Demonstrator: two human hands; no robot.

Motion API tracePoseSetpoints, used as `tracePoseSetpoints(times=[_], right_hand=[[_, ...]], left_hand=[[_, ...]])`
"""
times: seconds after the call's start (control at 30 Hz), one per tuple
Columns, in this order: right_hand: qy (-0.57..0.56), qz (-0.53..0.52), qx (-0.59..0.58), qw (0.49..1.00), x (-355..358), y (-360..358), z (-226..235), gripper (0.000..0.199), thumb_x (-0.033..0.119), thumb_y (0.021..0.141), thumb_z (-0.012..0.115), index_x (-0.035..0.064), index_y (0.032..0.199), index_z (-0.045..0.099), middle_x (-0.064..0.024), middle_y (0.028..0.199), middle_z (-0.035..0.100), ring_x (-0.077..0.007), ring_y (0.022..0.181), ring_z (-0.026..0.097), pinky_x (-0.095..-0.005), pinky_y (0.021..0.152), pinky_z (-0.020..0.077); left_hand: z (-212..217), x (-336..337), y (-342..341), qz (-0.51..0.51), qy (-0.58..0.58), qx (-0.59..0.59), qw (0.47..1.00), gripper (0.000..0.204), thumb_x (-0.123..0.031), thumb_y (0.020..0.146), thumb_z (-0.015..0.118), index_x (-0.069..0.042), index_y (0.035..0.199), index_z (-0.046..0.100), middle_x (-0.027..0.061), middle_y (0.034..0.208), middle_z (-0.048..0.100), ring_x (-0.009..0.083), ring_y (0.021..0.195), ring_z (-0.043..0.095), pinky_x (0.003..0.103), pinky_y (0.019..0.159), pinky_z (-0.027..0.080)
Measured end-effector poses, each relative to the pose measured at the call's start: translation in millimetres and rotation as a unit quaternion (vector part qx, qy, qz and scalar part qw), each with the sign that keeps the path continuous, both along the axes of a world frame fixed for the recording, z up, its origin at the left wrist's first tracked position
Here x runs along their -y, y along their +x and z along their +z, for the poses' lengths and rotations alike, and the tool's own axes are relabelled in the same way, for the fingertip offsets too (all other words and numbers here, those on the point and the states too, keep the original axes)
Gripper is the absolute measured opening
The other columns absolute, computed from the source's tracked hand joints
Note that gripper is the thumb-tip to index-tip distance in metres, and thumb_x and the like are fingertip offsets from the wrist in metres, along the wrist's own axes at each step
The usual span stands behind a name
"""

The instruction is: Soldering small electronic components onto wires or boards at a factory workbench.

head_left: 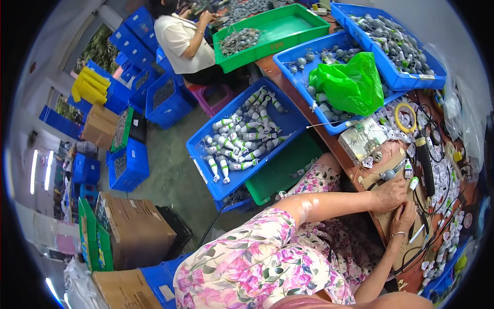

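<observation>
My left hand [389,195] rests at the table edge with its fingers curled together; what they grip, if anything, is too small to make out. Close below it, my right hand [404,219], with a bracelet on the wrist, has its fingers bent toward the left one, and its fingertips are partly hidden. A grey ball-shaped part with a stem [388,174] lies just beyond the left knuckles. Beside the left fingertips is a small white piece with a green end [414,183]. A black-handled tool [425,165] and many small white parts [443,177] lie farther along the table.
A blue tray of white-and-grey bulb-like pieces [242,134] stands at my left. Blue bins of grey parts [393,46], a green plastic bag [350,85] and a yellow tape roll [405,117] are on the table. Black cables [437,211] cross it. Another person [182,41] sits beyond.
</observation>
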State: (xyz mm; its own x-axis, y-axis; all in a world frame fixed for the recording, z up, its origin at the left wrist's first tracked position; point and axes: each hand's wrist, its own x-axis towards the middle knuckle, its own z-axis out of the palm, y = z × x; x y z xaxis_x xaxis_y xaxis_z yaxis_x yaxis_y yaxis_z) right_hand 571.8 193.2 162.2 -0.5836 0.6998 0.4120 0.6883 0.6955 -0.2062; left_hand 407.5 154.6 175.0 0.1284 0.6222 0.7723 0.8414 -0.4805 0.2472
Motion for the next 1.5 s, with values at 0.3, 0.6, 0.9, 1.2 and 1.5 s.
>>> tracePoseSetpoints(times=[0.3,0.6,0.9,1.2,1.5], right_hand=[[-0.034,0.015,-0.050,0.998,3.7,-2.4,7.2,0.008,0.011,0.090,0.050,0.0033,0.091,0.052,-0.0156,0.088,0.051,-0.0339,0.088,0.050,-0.0431,0.079,0.0384],[-0.032,0.003,-0.018,0.999,4.7,-4.6,6.7,0.008,0.011,0.089,0.051,0.0030,0.089,0.051,-0.0156,0.087,0.049,-0.0340,0.088,0.049,-0.0431,0.079,0.0381],[-0.041,-0.001,-0.049,0.998,4.8,-7.5,11.0,0.009,0.011,0.089,0.051,0.0026,0.090,0.052,-0.0160,0.087,0.049,-0.0343,0.087,0.049,-0.0442,0.077,0.0377],[-0.045,-0.006,-0.105,0.993,-1.9,1.7,-0.8,0.010,0.012,0.088,0.052,0.0030,0.084,0.050,-0.0164,0.083,0.050,-0.0359,0.083,0.049,-0.0449,0.074,0.0376],[-0.022,0.000,-0.049,0.999,-4.0,2.2,-3.3,0.014,0.016,0.094,0.050,0.0031,0.093,0.055,-0.0151,0.087,0.053,-0.0338,0.086,0.051,-0.0435,0.076,0.0383]], left_hand=[[7.7,2.6,-4.0,-0.013,-0.025,0.000,1.000,0.012,-0.017,0.077,0.061,-0.006,0.072,0.056,0.0068,0.077,0.056,0.0249,0.084,0.053,0.038,0.087,0.040],[7.5,1.5,-2.9,-0.029,-0.025,-0.005,0.999,0.011,-0.016,0.076,0.061,-0.006,0.073,0.056,0.0073,0.077,0.055,0.0251,0.082,0.052,0.038,0.085,0.040],[13.2,-1.9,-4.5,-0.029,-0.029,0.006,0.999,0.013,-0.017,0.072,0.062,-0.006,0.069,0.055,0.0080,0.075,0.055,0.0258,0.081,0.053,0.038,0.083,0.041],[3.7,-8.1,-3.8,-0.077,-0.036,0.006,0.996,0.014,-0.018,0.071,0.066,-0.010,0.082,0.065,0.0043,0.078,0.060,0.0233,0.083,0.055,0.037,0.083,0.043],[1.7,-8.4,-2.3,0.014,0.020,-0.043,0.999,0.009,-0.016,0.069,0.058,-0.009,0.065,0.054,0.0051,0.074,0.053,0.0224,0.082,0.054,0.036,0.087,0.039]])
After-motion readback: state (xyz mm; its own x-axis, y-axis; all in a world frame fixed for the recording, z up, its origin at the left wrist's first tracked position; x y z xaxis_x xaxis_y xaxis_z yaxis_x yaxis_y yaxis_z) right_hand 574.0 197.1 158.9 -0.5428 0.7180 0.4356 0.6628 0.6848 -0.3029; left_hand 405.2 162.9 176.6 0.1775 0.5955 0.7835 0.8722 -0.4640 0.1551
